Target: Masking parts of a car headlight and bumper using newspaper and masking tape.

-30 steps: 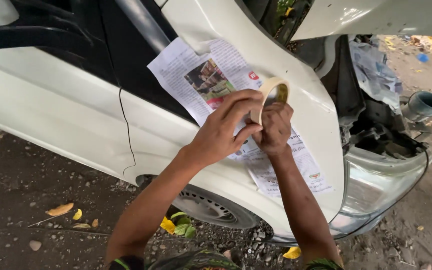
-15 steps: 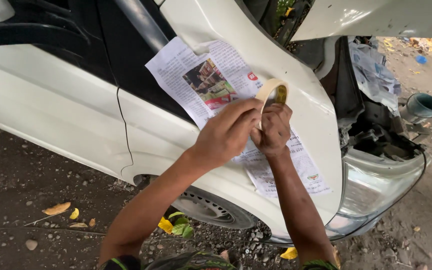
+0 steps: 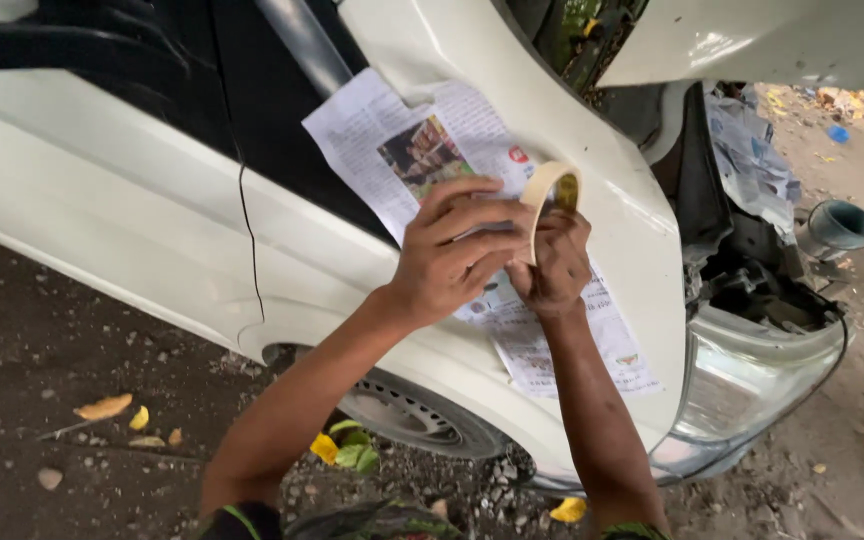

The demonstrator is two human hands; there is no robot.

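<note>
A: What is held in the right hand (image 3: 552, 262)?

B: A roll of tape (image 3: 549, 197) is grasped there. It is stood on edge, pinched from below by the fingers, with its open ring turned toward the camera.

A: And the left hand (image 3: 452, 250)?

B: It is laid just beside the roll, at its nine o'clock. The fingers (image 3: 472, 212) are stretched toward the roll and brought up against its near edge. Whether a loose tape end is pinched there cannot be told, so that grip is left undecided.

A: Where is the roll placed against the car?

B: It is held over a sheet of newspaper (image 3: 422, 150) that is spread flat on the white fender (image 3: 632, 230). The paper is seen running from eleven o'clock of the hands down to five o'clock, and both hands are set over its middle.

A: What else is seen around it?

B: A wheel (image 3: 412, 415) is found at six o'clock of the hands, a headlight (image 3: 752, 385) at four o'clock. Yellow leaves (image 3: 104, 407) are scattered on the ground (image 3: 42, 330) at eight o'clock. More crumpled paper (image 3: 752, 165) is stuffed in the engine bay at two o'clock.
</note>
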